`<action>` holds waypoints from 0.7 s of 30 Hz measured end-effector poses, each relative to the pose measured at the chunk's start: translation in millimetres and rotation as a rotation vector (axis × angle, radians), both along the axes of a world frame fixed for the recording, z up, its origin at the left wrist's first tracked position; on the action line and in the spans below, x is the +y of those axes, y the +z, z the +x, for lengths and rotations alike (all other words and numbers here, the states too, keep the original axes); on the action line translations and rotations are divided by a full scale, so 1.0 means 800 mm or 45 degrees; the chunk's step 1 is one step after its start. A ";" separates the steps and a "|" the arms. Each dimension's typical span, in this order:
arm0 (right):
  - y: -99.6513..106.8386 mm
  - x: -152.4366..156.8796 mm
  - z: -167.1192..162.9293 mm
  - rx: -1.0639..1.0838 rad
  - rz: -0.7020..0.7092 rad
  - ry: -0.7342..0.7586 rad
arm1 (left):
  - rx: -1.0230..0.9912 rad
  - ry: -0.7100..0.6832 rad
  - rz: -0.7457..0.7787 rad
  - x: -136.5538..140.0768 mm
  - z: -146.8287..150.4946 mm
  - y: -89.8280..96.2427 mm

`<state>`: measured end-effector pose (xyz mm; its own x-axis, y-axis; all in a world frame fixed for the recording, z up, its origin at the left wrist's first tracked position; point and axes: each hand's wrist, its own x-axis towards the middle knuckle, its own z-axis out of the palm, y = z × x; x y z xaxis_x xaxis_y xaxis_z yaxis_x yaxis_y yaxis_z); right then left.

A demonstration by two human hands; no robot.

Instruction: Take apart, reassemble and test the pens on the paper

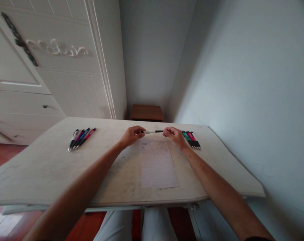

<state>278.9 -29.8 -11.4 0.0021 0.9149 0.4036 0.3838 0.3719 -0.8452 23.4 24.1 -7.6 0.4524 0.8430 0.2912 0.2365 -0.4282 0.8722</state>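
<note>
Between my hands, a pen (153, 131) with a white barrel and black grip lies level above the far end of the lined paper (159, 167). My left hand (133, 134) pinches its clip end, and my right hand (174, 134) pinches the tip end. Scribbles mark the upper part of the paper, which looks like overlapping sheets. Right of my right hand lies a row of several pens (191, 140), with green, pink and white barrels and black grips. Off to the left of my left hand rests a fanned group of several pens (81, 138) in white, purple, blue and red.
Everything lies on a pale, stained table (111, 187). A blue-grey wall (254, 83) runs along its right side. Beyond the far edge stands a small brown wooden stand (146, 112). A white cabinet (74, 83) with drawers is at the left.
</note>
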 end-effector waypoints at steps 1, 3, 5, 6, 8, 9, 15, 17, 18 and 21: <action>0.000 0.000 0.000 0.001 0.000 0.001 | -0.026 0.005 0.006 -0.001 0.000 0.002; -0.001 0.000 0.000 0.001 -0.001 0.001 | -0.071 0.024 0.002 -0.002 -0.001 0.005; -0.001 0.000 0.000 -0.003 -0.002 0.005 | -0.094 0.058 -0.008 -0.004 0.000 0.007; 0.000 0.000 0.000 -0.004 0.001 0.007 | -0.085 0.077 -0.008 -0.004 0.000 0.008; 0.001 0.000 -0.001 -0.002 0.009 0.015 | -0.041 0.095 -0.017 -0.004 0.002 0.007; 0.002 -0.001 -0.001 0.002 0.014 0.018 | -0.018 0.089 -0.026 -0.004 0.002 0.007; 0.002 -0.002 -0.001 0.011 0.020 0.017 | 0.047 0.017 0.031 0.000 0.002 0.002; 0.002 -0.002 0.000 -0.010 0.021 0.006 | 0.018 0.048 0.066 0.000 0.001 0.003; 0.001 -0.002 0.000 -0.025 0.020 0.004 | 0.006 0.067 0.076 0.000 0.000 0.003; 0.001 -0.002 0.000 -0.051 0.027 -0.006 | -0.037 0.106 0.081 -0.001 0.000 0.006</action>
